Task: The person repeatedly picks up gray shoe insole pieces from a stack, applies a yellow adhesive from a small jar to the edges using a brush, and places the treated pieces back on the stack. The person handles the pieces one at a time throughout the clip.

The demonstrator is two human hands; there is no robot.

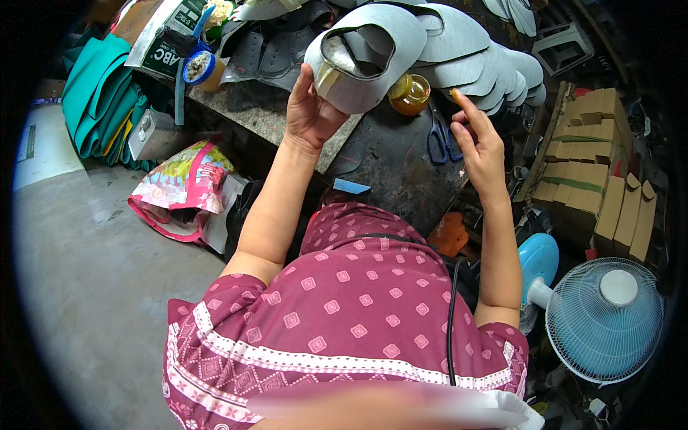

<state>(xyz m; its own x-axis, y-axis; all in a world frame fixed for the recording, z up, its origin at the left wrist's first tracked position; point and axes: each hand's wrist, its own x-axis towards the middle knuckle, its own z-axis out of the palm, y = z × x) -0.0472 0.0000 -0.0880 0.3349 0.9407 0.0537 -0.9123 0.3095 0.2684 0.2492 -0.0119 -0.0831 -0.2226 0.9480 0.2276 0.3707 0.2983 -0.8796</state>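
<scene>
My left hand (pixel 313 115) grips a light grey shoe upper (pixel 390 39) by its lower left edge, holding it up over the bench. The upper has a wide opening and a pale yellowish patch on its near side. To the right, my right hand (pixel 478 143) is raised with its index finger stretched out and the thumb apart. Its fingertip is amber, as if coated with glue. An open glass jar of amber glue (pixel 409 94) stands between my hands. Blue-handled scissors (pixel 438 143) lie on the dark bench top (pixel 383 154), just left of my right hand.
Grey cut pieces (pixel 476 68) fan out behind the jar. Dark shoe uppers (pixel 276 54), a hammer (pixel 183 43) and a blue-rimmed tub (pixel 203 69) sit at the far left. Right of me are stacked cardboard pieces (pixel 584 150) and a fan (pixel 605 319); a bag (pixel 183 190) lies left.
</scene>
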